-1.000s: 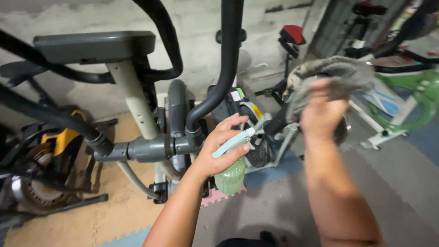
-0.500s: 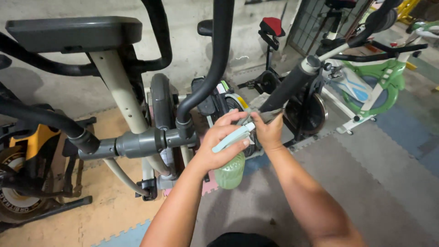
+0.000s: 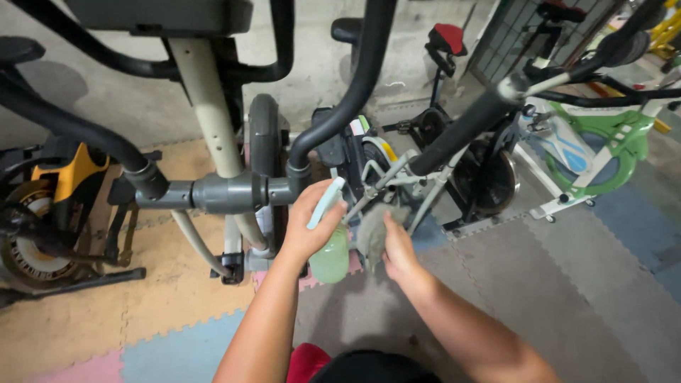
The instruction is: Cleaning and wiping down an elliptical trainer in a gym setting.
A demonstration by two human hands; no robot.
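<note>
Hands meet low in front of the elliptical trainer (image 3: 213, 191), above the grey floor mat (image 3: 567, 284). Left hand (image 3: 308, 227) is clenched around the neck of a pale green spray bottle (image 3: 328, 259); bottle hangs roughly upright, its light blue nozzle and trigger (image 3: 325, 202) angled up and to the right. Right hand (image 3: 397, 248) grasps a crumpled grey cloth (image 3: 372, 230), bunched in the fingers. Cloth lies just beside the bottle on its right, near the nozzle; whether the two touch cannot be told. Bottle body is translucent, rounded, partly hidden by the left palm. Cloth looks soft, folded on itself, long axis near vertical. Behind them stand a grey-framed bike (image 3: 425, 177) and a green spin bike (image 3: 603, 149).
</note>
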